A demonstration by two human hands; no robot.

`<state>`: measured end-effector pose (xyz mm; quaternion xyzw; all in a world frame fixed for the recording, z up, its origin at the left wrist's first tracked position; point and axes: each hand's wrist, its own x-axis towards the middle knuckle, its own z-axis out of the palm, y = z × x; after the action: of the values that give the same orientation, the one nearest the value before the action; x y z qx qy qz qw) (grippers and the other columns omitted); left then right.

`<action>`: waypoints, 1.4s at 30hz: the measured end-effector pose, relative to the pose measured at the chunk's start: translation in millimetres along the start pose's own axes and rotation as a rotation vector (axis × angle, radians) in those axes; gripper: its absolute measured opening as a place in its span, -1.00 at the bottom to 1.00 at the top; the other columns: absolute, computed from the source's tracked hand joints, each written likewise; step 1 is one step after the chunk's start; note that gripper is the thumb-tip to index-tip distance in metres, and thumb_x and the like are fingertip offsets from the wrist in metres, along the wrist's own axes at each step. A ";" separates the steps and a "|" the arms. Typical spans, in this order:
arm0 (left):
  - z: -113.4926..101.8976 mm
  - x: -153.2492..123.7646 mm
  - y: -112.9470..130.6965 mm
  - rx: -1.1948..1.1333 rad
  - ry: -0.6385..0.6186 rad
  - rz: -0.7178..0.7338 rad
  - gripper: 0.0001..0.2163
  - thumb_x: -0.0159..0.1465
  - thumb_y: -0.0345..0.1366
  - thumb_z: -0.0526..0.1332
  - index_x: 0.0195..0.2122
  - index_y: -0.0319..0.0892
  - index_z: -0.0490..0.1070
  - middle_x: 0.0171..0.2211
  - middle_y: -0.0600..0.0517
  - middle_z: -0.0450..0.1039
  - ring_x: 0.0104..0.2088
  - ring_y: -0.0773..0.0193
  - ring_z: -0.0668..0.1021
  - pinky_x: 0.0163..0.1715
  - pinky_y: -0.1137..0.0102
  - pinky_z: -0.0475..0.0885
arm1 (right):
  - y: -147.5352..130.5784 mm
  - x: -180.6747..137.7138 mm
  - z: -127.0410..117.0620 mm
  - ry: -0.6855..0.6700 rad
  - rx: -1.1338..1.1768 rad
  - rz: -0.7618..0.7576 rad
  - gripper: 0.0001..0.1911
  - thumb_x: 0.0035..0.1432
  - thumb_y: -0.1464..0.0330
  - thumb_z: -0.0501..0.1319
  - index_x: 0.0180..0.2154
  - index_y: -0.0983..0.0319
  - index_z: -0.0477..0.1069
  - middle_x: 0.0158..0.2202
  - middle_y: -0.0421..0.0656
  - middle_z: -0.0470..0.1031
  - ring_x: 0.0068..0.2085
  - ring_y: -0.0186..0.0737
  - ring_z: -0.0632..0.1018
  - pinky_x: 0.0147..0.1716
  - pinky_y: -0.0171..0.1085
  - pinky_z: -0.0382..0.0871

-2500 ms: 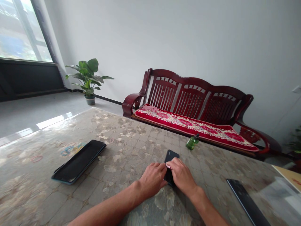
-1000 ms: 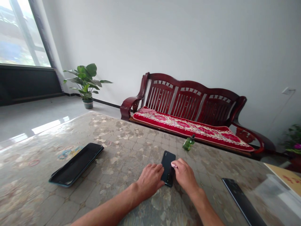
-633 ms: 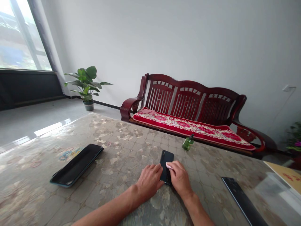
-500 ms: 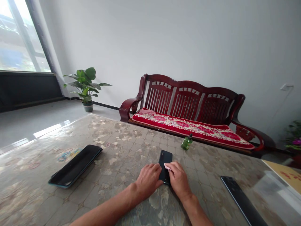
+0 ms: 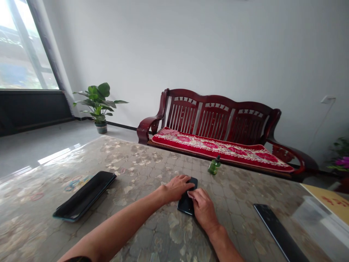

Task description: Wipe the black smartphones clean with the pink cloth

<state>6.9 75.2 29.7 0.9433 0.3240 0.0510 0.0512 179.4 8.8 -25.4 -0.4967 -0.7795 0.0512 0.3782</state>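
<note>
A dark smartphone (image 5: 185, 206) lies on the table, tilted slightly, its lower end toward me. My left hand (image 5: 177, 187) reaches over its upper part from the left; the fingers are bent across the phone and hold it down. On the right, my right hand (image 5: 204, 208) is closed, pinching a small white scrap (image 5: 190, 195) against the phone's surface. The scrap looks like a wipe or tissue, mostly covered by the fingers. Beyond the hands stands a small green bottle (image 5: 214, 166) with a dark cap.
A larger black tablet-like device (image 5: 84, 196) lies at left, near several coloured rubber bands (image 5: 73, 183). To the right are a long dark flat device (image 5: 276, 231), a clear plastic sheet (image 5: 311, 218) and a tan card (image 5: 327, 200). A red wooden bench (image 5: 215, 120) stands behind the table.
My left hand has shifted from the phone's left edge up onto its far part. The phone has turned slightly. The right hand stays on it with the white scrap.
</note>
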 end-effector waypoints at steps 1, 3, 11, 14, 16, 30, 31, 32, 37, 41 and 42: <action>-0.8 4.4 -1.2 0.021 -0.030 0.038 -0.43 0.11 -0.49 0.29 0.16 0.02 0.31 0.22 -0.09 0.24 0.18 -0.01 0.34 0.12 0.18 0.30 | -1.3 0.3 -0.6 0.000 0.005 0.000 -0.73 0.34 0.42 0.01 -0.20 0.15 0.49 -0.26 -0.14 0.48 -0.17 -0.21 0.48 -0.15 -0.26 0.36; -2.2 12.1 -3.1 0.058 -0.091 0.088 -0.39 0.09 -0.48 0.31 0.17 0.04 0.29 0.24 -0.11 0.20 0.19 -0.04 0.33 0.08 0.16 0.33 | -3.5 0.9 -1.7 0.003 0.019 -0.007 -0.72 0.35 0.42 0.00 -0.19 0.15 0.49 -0.24 -0.13 0.48 -0.15 -0.20 0.48 -0.12 -0.25 0.36; -6.5 22.6 -6.7 0.087 -0.150 0.079 -0.33 0.06 -0.43 0.35 0.19 0.17 0.23 0.23 -0.05 0.21 0.13 -0.06 0.37 -0.02 0.13 0.38 | -2.9 1.3 -1.7 0.025 0.009 -0.043 -0.73 0.30 0.49 0.04 -0.19 0.13 0.49 -0.24 -0.14 0.49 -0.15 -0.21 0.48 -0.13 -0.27 0.37; -12.3 20.3 -4.7 0.115 -0.172 0.043 -0.34 0.04 -0.36 0.36 0.17 0.17 0.24 0.17 -0.07 0.27 0.09 -0.10 0.39 -0.04 0.08 0.38 | -2.0 0.8 -1.5 0.022 0.009 -0.050 -0.72 0.30 0.50 0.04 -0.18 0.13 0.49 -0.26 -0.15 0.48 -0.18 -0.21 0.49 -0.15 -0.28 0.37; -16.9 18.3 -3.7 0.142 -0.201 0.000 -0.36 0.03 -0.30 0.38 0.16 0.14 0.26 0.11 -0.10 0.31 0.06 -0.13 0.40 -0.05 0.05 0.36 | -2.0 0.1 -1.8 0.022 0.009 -0.056 -0.73 0.30 0.50 0.04 -0.18 0.14 0.49 -0.28 -0.15 0.48 -0.20 -0.22 0.49 -0.17 -0.29 0.37; -24.4 -16.3 -7.7 0.103 -0.184 -0.372 -0.34 -0.10 -0.10 0.46 0.04 -0.17 0.37 0.01 -0.24 0.36 -0.01 -0.15 0.46 -0.07 0.10 0.41 | 0.2 -2.6 -2.4 0.044 -0.100 -0.034 -0.73 0.33 0.47 0.02 -0.16 0.15 0.48 -0.29 -0.14 0.48 -0.21 -0.21 0.48 -0.18 -0.28 0.34; -23.8 -19.5 -5.9 0.098 -0.175 -0.398 -0.34 -0.10 -0.09 0.46 0.03 -0.20 0.37 0.00 -0.25 0.36 -0.02 -0.15 0.47 -0.09 0.11 0.42 | 0.3 -2.9 -3.1 0.046 -0.110 -0.036 -0.72 0.33 0.48 0.02 -0.16 0.15 0.48 -0.29 -0.14 0.47 -0.22 -0.22 0.47 -0.18 -0.28 0.34; -22.8 -22.4 -3.7 0.092 -0.166 -0.426 -0.34 -0.09 -0.08 0.46 0.02 -0.23 0.37 -0.01 -0.26 0.37 -0.03 -0.15 0.48 -0.10 0.12 0.43 | 0.4 -3.2 -3.8 0.049 -0.119 -0.040 -0.72 0.32 0.48 0.02 -0.17 0.15 0.48 -0.30 -0.15 0.47 -0.22 -0.22 0.47 -0.18 -0.28 0.34; -15.5 -33.2 11.1 0.054 -0.104 -0.551 -0.36 -0.05 0.04 0.41 -0.02 -0.24 0.37 -0.03 -0.23 0.38 -0.06 -0.11 0.50 -0.10 0.16 0.43 | 0.6 -4.7 -5.3 0.081 -0.161 -0.075 -0.73 0.30 0.50 0.02 -0.18 0.16 0.48 -0.31 -0.15 0.46 -0.23 -0.23 0.47 -0.18 -0.29 0.33; -7.0 -43.7 16.8 0.016 -0.060 -0.593 -0.42 0.00 0.07 0.36 -0.06 -0.20 0.37 -0.07 -0.18 0.39 -0.04 -0.07 0.48 -0.06 0.19 0.41 | 2.2 -4.8 -6.5 0.096 -0.215 -0.067 -0.72 0.28 0.52 0.03 -0.18 0.15 0.47 -0.32 -0.16 0.45 -0.23 -0.23 0.47 -0.18 -0.29 0.33; -4.3 -47.3 15.8 -0.003 -0.047 -0.585 -0.45 0.01 0.06 0.35 -0.07 -0.19 0.37 -0.07 -0.16 0.38 -0.04 -0.05 0.48 -0.06 0.21 0.41 | 2.7 -4.7 -7.1 0.098 -0.231 -0.060 -0.72 0.28 0.52 0.03 -0.19 0.15 0.47 -0.32 -0.16 0.45 -0.23 -0.22 0.47 -0.19 -0.29 0.32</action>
<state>-21.2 33.9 33.0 0.8106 0.5809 0.0130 0.0726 187.0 4.2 -24.1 -0.5153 -0.7754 -0.0744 0.3574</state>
